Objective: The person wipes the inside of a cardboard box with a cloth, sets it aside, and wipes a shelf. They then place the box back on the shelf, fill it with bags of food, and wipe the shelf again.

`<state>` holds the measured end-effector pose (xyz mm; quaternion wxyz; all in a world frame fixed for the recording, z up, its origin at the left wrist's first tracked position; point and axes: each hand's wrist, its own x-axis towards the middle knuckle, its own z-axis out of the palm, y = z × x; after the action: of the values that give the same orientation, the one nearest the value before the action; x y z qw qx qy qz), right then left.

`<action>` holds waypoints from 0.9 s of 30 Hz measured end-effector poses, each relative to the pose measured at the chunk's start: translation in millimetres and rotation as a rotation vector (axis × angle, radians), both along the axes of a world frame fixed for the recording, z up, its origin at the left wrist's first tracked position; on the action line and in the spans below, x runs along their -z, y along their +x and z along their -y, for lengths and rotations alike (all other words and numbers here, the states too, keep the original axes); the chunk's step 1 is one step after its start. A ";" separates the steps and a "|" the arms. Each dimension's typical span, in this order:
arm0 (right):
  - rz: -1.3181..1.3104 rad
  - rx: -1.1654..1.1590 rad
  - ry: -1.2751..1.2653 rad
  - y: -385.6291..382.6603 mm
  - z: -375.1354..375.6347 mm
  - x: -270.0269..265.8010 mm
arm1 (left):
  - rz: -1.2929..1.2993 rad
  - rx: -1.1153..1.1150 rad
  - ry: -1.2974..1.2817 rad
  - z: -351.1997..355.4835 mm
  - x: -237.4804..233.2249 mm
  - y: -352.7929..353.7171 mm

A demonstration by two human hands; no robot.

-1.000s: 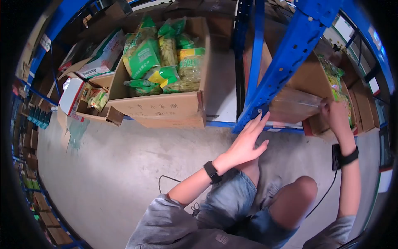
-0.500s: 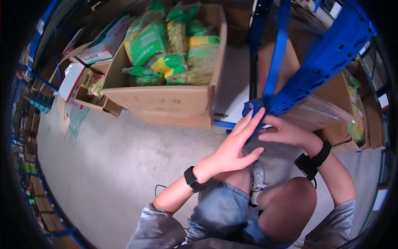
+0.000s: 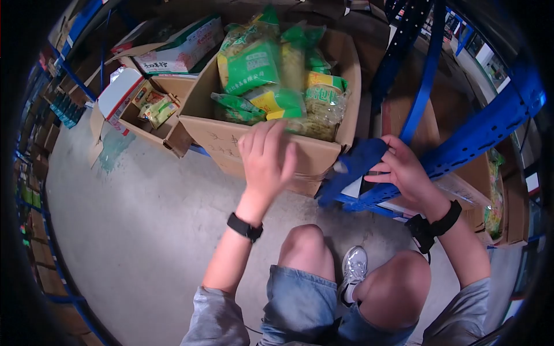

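1. Step in hand, prob.: big carton (image 3: 317,153) is being handled or reached for at its front edge. L hand (image 3: 265,158) is placed there, fingertips at the rim; whether the rim is actually touched can't be told.
2. L hand is unclenched, fingers extended, thumb apart; nothing is seen held.
3. R hand (image 3: 407,173) is held beside the lower end of the blue post (image 3: 482,131), fingers spread & part bent; no item is seen in it. Contact w/ the post can't be confirmed (blur).
4. Next move, as judged: for a firm hold, fingers would need to be hooked over the rim, & R hand brought clear of the post.
5. Big carton is set btwn the small box (image 3: 180,135) & the post, top open; it's filled w/ green & clear bags (image 3: 251,69), some propped above the rim. Front is handwritten on.
6. Small box, also open, is only part filled w/ small packets (image 3: 156,109).
7. Beyond the post, more bags are seen in the R-side carton (image 3: 512,199).
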<state>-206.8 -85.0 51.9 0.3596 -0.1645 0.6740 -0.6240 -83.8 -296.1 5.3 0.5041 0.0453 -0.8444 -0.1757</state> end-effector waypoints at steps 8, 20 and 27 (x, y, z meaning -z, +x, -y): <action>0.040 0.023 -0.076 -1.0 19.7 4.0 | -0.056 -0.124 -0.268 31.1 23.3 -20.5; -0.005 0.004 -0.069 4.9 42.2 0.3 | -0.033 -0.091 -0.281 39.8 19.4 -19.3; -0.047 -0.025 -0.096 4.0 45.4 4.2 | -0.087 -0.090 -0.258 42.4 17.0 -21.2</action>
<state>-202.9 -130.3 47.7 0.3429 -0.2045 0.6494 -0.6472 -105.0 -338.5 -11.7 0.5493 0.0101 -0.8344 -0.0448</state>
